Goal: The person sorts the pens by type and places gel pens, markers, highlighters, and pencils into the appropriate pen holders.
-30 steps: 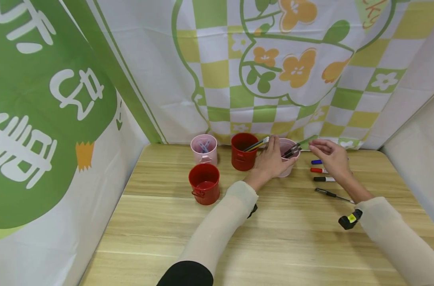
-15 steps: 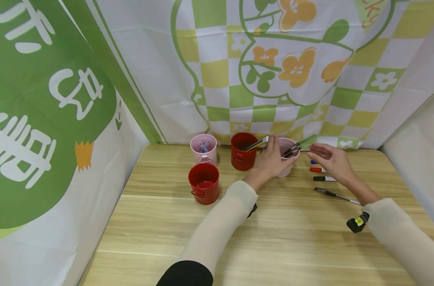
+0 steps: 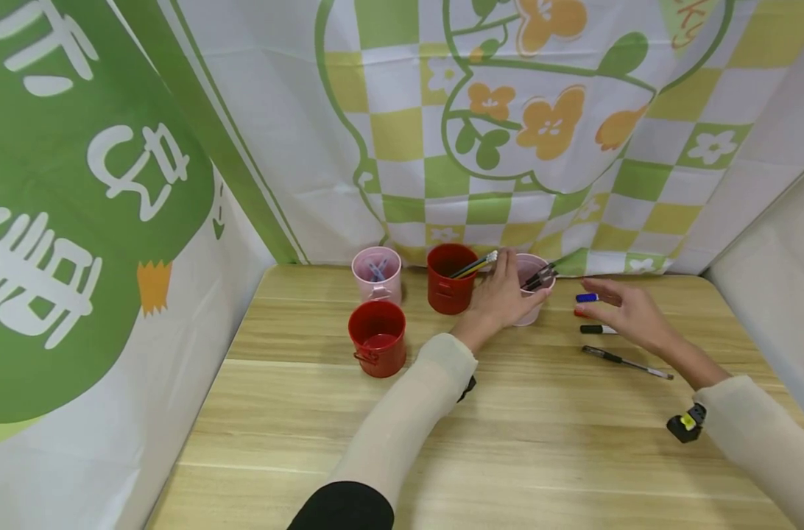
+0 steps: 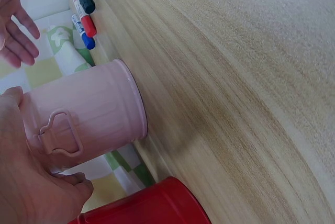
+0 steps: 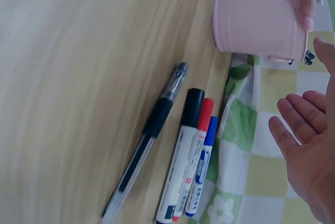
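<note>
My left hand [image 3: 498,303] grips the rim of a pink metal bucket [image 4: 91,111], thumb at one side and fingers round the other. Several dark pens [image 3: 539,278] lean out of this bucket. To its right, my right hand [image 3: 632,315] hovers over the markers with its fingers spread and nothing in them. A black-capped marker [image 5: 179,164], a red-capped marker [image 5: 205,114] and a blue-capped marker [image 5: 205,164] lie side by side on the table. Nearer me is a clear gel pen [image 5: 152,124] with a black grip.
A red bucket [image 3: 450,294] with several pencils [image 3: 475,266] stands left of the left hand. Further left, a second pink bucket [image 3: 378,283] holds light blue sticks, and a red bucket [image 3: 378,353] stands before it. A printed cloth [image 3: 402,147] hangs behind the table [image 3: 541,442].
My right hand has moved away from the pink bucket, to the right and down over the markers. The left hand stays on the bucket's rim.
</note>
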### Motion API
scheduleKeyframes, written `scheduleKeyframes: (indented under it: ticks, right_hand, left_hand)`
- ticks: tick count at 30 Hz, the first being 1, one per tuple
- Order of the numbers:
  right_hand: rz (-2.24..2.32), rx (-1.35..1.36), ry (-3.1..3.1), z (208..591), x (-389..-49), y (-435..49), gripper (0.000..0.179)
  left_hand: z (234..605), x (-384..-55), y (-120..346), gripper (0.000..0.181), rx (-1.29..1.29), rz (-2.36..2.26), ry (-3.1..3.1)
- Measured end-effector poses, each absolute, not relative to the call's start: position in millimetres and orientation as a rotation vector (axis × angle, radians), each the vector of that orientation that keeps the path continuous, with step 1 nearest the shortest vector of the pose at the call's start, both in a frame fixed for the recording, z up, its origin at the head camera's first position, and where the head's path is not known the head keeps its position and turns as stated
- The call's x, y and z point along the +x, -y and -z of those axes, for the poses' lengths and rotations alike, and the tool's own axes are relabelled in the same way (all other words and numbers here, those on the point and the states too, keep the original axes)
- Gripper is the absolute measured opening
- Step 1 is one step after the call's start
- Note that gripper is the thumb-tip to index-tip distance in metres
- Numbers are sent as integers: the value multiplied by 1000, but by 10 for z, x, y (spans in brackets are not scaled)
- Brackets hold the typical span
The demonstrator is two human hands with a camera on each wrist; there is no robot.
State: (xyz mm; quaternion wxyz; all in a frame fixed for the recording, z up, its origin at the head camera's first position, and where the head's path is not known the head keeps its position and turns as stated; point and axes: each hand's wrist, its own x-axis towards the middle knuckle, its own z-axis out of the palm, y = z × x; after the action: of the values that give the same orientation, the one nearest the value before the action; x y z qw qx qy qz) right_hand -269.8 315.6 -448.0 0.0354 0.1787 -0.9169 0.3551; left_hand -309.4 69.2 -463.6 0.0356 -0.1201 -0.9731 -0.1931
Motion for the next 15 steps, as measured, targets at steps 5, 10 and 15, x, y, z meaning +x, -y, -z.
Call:
scheduleKeyframes:
  ticks: [5,10,15]
  right_hand:
    - [-1004,591,2843,4521,-2650,-3221,60]
    - [-894,662,2862,4551,-2615,-3259,61]
    - [-750,722,2862,4583,-2566,-3289,62]
  left_hand:
    - [4630,-3086,-690,106,-368,599,2983]
    - [4628,-3086,-691,106,-371,592,2983]
    - [4644,-3096,-696,106,-376,584,2985]
